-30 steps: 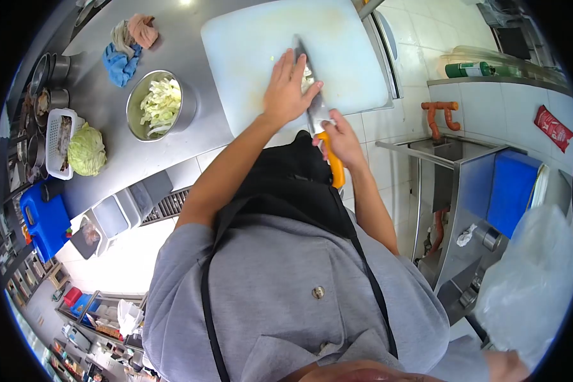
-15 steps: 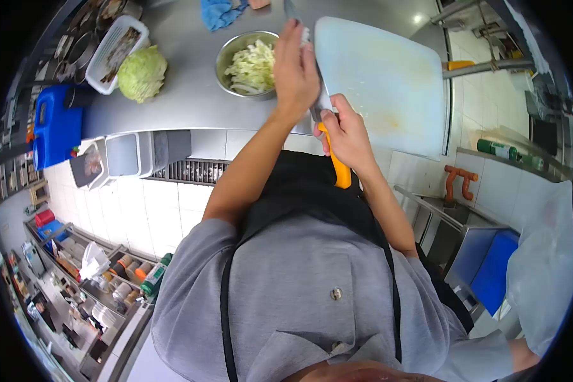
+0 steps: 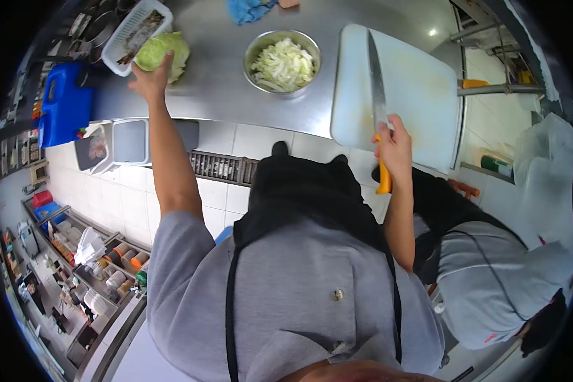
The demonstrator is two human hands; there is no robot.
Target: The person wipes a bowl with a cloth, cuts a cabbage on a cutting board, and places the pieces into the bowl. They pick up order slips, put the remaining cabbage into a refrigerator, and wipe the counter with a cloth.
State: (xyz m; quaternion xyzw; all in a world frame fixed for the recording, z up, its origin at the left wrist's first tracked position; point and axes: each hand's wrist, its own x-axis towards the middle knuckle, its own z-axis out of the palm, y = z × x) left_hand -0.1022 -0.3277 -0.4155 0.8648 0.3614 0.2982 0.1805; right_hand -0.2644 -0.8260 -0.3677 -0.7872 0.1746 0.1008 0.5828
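Observation:
My left hand [image 3: 151,79] reaches out to the left, fingers and thumb spread around the near side of a pale green cabbage [image 3: 165,51] on the steel counter. In my right hand [image 3: 396,149] is a knife [image 3: 377,76] with an orange-yellow handle, its long blade pointing away from me over the white cutting board [image 3: 420,89]. Between my hands stands a steel bowl [image 3: 283,94] filled with shredded cabbage [image 3: 285,63].
A white plastic basket [image 3: 118,44] with brownish contents sits behind the cabbage. Left of it is a blue jerrycan [image 3: 63,105]. A blue cloth [image 3: 248,9] lies at the back of the counter [image 3: 216,83]. At my right, another person [image 3: 490,274] bends close by.
My left hand has left the knife blade and moved left to the cabbage. The knife has swung over the board in my right hand. Another person has come further into view at the right.

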